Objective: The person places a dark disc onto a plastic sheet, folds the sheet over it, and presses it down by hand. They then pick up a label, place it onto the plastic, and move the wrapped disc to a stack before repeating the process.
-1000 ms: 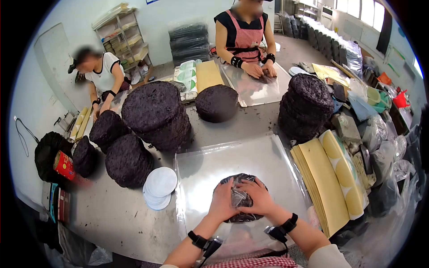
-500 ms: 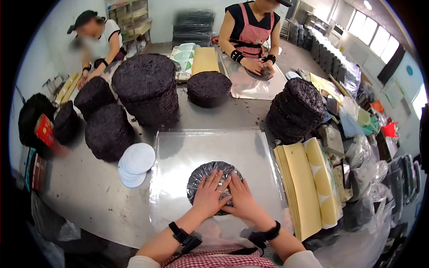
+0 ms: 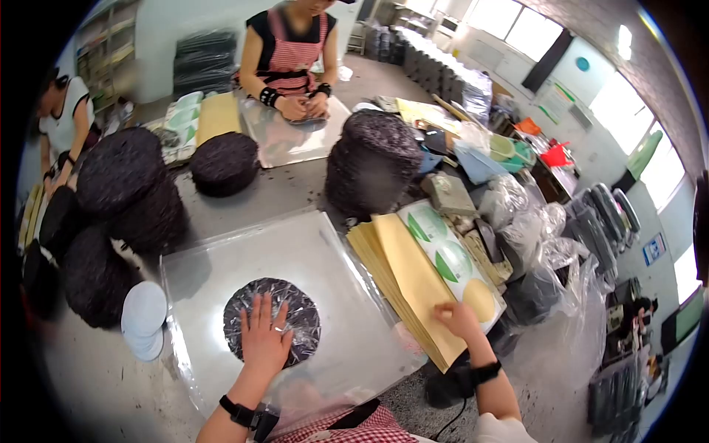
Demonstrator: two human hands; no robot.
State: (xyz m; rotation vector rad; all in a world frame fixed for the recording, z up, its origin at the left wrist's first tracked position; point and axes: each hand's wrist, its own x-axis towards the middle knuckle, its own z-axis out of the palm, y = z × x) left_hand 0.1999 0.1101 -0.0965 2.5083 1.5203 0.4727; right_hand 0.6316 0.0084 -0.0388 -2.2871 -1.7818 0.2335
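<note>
A flat, round black cake of dark material [image 3: 303, 314] lies under clear, wrinkled plastic film on a larger transparent sheet [image 3: 221, 258]. My left hand [image 3: 266, 338] rests on it, palm down with fingers spread, a ring on one finger. To the right, my right hand [image 3: 459, 322] has its fingers curled at the edge of a yellow paper sheet [image 3: 413, 288], which lies on a stack of similar sheets and looks slightly skewed. Beside that stack is white paper printed with green and yellow circles [image 3: 434, 240].
Tall stacks of dark round cakes stand on the left [image 3: 122, 166] and behind the sheet [image 3: 373, 162], with a lower one [image 3: 224, 164] between. White discs [image 3: 144, 314] lie at left. Across the table a co-worker [image 3: 292, 63] presses a dark disc. Crumpled plastic bags [image 3: 546, 251] crowd the right.
My right hand has left the black cake and moved right to the yellow paper; my left hand stays on the cake. The view has turned to the right.
</note>
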